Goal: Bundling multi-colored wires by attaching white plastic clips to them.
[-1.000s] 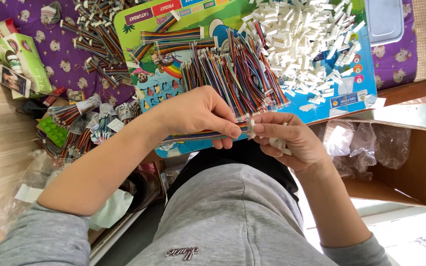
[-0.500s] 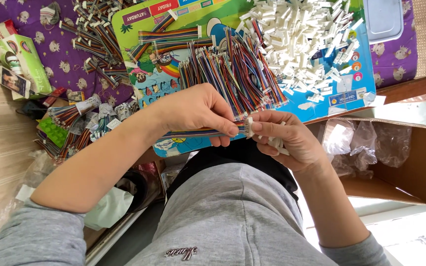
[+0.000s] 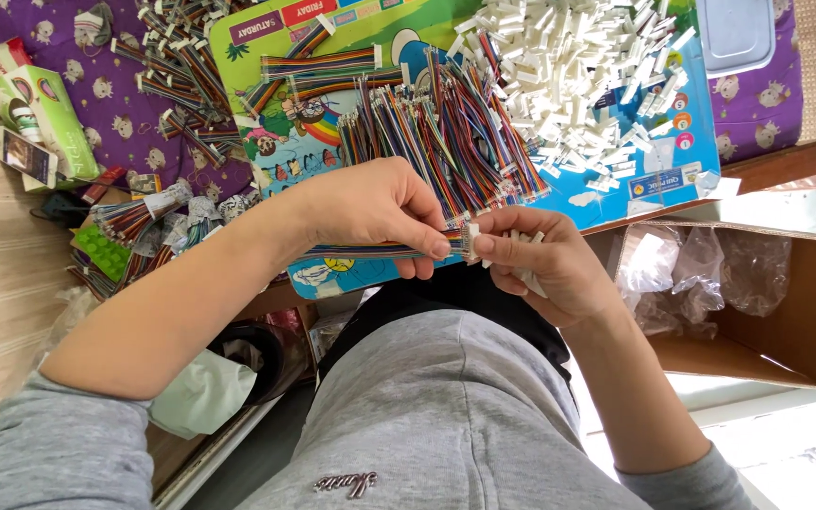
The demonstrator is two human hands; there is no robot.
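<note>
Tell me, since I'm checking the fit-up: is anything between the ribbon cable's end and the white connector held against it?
Nothing visible. The left hand pinches the multicoloured ribbon cable near its end, and the right hand holds the small white connector right against that end. The fingertips crowd the joint, so the contact itself is partly hidden.

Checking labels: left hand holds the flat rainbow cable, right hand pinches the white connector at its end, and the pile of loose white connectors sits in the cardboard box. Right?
Not quite. The head view shows the pile of loose white connectors on the colourful board, not in the cardboard box. The rest holds.
</note>
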